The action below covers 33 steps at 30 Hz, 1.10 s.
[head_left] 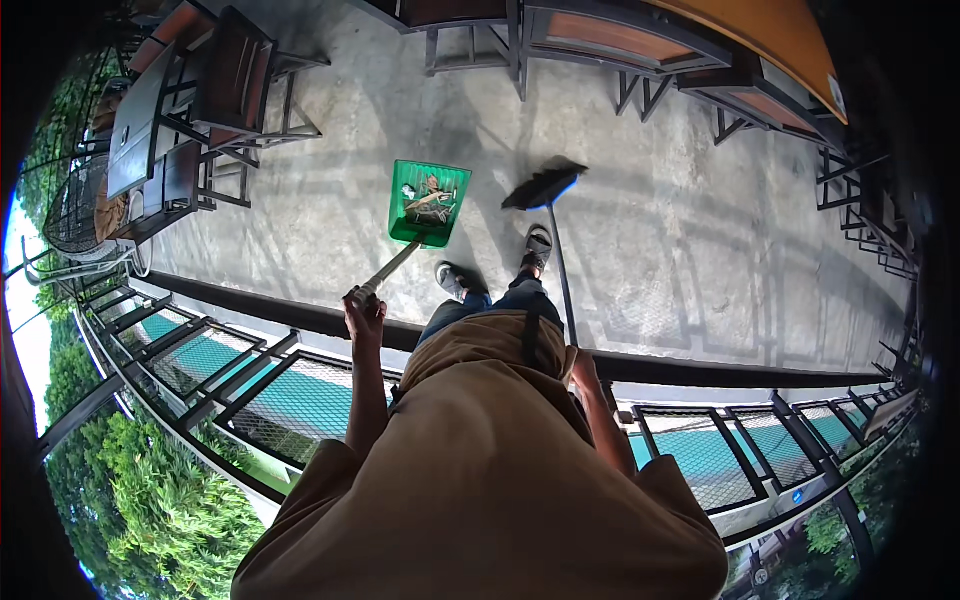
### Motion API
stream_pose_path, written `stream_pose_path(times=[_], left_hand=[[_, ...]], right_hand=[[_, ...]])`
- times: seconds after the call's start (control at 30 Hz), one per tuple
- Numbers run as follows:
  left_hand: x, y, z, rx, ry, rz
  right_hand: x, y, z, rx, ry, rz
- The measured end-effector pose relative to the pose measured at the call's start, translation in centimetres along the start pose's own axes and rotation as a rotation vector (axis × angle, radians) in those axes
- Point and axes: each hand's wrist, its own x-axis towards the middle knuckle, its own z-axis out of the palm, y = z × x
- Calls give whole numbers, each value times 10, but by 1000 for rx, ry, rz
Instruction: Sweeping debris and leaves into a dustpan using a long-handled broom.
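Observation:
My left hand (366, 314) is closed around the pale handle of a green dustpan (427, 239), which sits on the concrete floor ahead of my feet. Brown dry leaves and a few whitish scraps (432, 204) lie inside the pan. At my right side, my right hand (582, 370) grips the upper end of a broom's thin dark handle; my shirt partly hides its fingers. The broom (545, 188) has dark bristles and a blue edge, and its head rests on the floor to the right of the dustpan, apart from it.
My shoes (539, 245) stand just behind the dustpan and broom. Wooden chairs and a table (140, 130) are at the left, and more wooden furniture (610, 40) lines the far side. Close behind me runs a metal mesh railing (270, 410), with green plants (180, 490) beyond.

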Motion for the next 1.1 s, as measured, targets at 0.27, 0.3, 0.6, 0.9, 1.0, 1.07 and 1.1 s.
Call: stream_pose_path(times=[0.27,0.3,0.6,0.9,1.0,1.07,1.1], left_hand=[[0,-1,-24,-31,-50,-28],[-8,1,-27,-41,-34,-11],[-73,-7,-23,19,134,110],[-105,-7,-30,-33,260,136],[-96,-7,-37,-31,254,112],[-78,-10,-48,27,231,101],[-68,-12,-54,47,175,90]], right_hand=[[-7,-98,-18,-64,40,-115],[4,-115,-17,-106,3,-290],[178,-279,13,-23,-164,-9],[206,-275,33,134,-269,247],[158,-202,29,-3,-146,252],[133,-126,9,-5,-104,256],[117,-90,-2,-35,-59,231]])
